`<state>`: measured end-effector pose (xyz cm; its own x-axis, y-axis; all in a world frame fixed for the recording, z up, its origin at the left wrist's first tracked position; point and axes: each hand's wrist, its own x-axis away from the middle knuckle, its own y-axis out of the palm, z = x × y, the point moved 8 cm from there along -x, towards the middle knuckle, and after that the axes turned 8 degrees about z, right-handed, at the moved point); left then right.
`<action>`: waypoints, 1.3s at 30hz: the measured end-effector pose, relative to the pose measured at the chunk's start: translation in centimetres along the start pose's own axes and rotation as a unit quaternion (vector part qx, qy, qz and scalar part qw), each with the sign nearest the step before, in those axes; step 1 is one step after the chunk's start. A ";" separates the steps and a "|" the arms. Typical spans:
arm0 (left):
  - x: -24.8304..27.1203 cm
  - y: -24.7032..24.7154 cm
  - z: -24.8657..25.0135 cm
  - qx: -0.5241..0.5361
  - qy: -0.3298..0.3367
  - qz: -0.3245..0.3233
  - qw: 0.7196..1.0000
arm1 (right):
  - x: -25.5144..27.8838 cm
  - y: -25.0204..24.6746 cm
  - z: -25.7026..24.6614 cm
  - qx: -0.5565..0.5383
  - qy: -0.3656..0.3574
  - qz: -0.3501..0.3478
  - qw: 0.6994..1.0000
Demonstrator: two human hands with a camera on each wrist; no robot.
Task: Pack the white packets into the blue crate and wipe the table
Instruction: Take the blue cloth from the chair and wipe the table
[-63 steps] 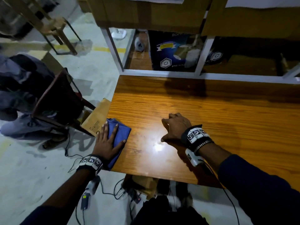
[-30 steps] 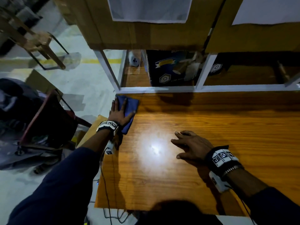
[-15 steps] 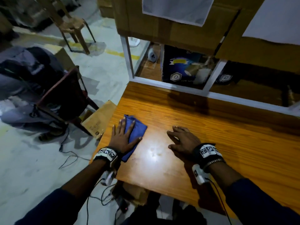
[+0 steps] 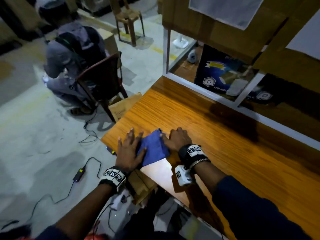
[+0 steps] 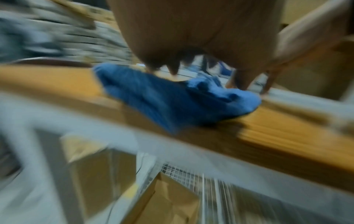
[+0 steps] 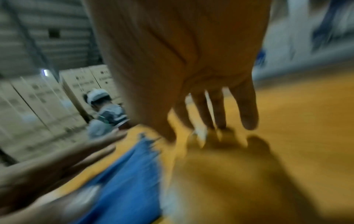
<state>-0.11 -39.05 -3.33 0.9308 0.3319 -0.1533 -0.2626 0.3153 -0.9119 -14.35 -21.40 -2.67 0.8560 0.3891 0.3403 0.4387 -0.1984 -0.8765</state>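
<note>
A crumpled blue cloth (image 4: 154,148) lies on the wooden table (image 4: 225,144) near its front left corner. My left hand (image 4: 129,149) lies flat on the cloth's left part with its fingers spread. My right hand (image 4: 177,138) rests on the table against the cloth's right edge, its thumb at the fabric. The blurred left wrist view shows the cloth (image 5: 172,98) under my fingers at the table edge. In the right wrist view my right fingers (image 6: 247,109) point down at the wood beside the cloth (image 6: 130,174). No white packets or blue crate are in view.
A person in grey (image 4: 72,54) crouches on the floor to the left, behind a dark red chair (image 4: 102,78). A cardboard box (image 4: 124,106) leans at the table's left edge. Cables (image 4: 81,172) trail on the floor. A white-framed shelf (image 4: 242,103) with a dark blue box (image 4: 220,71) borders the table's back.
My left hand swept the cloth to the far left corner, then back toward me and to the right. The cloth now touches my right hand, which stayed on the table.
</note>
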 end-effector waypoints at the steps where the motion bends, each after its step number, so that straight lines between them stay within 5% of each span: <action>1: 0.9 -0.3 -1.4 -0.015 -0.059 0.023 0.998 | 0.2 0.5 -0.7 -0.004 0.001 -0.006 1.000; 4: 4.8 0.3 -4.9 0.020 -0.243 0.016 0.970 | 0.6 2.0 -2.8 -0.024 -0.031 -0.026 0.999; 7: 6.2 0.9 -6.2 0.093 -0.316 -0.002 0.944 | -0.1 3.4 -4.1 -0.002 -0.060 -0.032 0.998; 20: 7.9 -0.1 -5.7 0.185 -0.391 0.069 0.899 | -1.5 4.8 -6.3 -0.082 -0.106 -0.037 0.990; 29: 12.4 0.2 -0.8 0.163 -0.388 0.102 0.902 | 2.9 5.5 -7.8 -0.072 -0.187 -0.038 0.979; 34: 18.4 0.5 -2.0 0.163 -0.425 0.080 0.887 | 9.2 6.9 -8.9 -0.062 -0.247 -0.050 0.966; 39: 30.3 1.8 -3.5 0.188 -0.520 0.113 0.825 | 17.6 12.6 -11.7 -0.009 -0.327 -0.098 0.940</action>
<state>28.52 -31.53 -10.91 0.1764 0.9423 0.2845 -0.6423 0.3292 -0.6921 9.42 -27.57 -3.79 0.4092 0.8885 0.2075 0.5805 -0.0781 -0.8105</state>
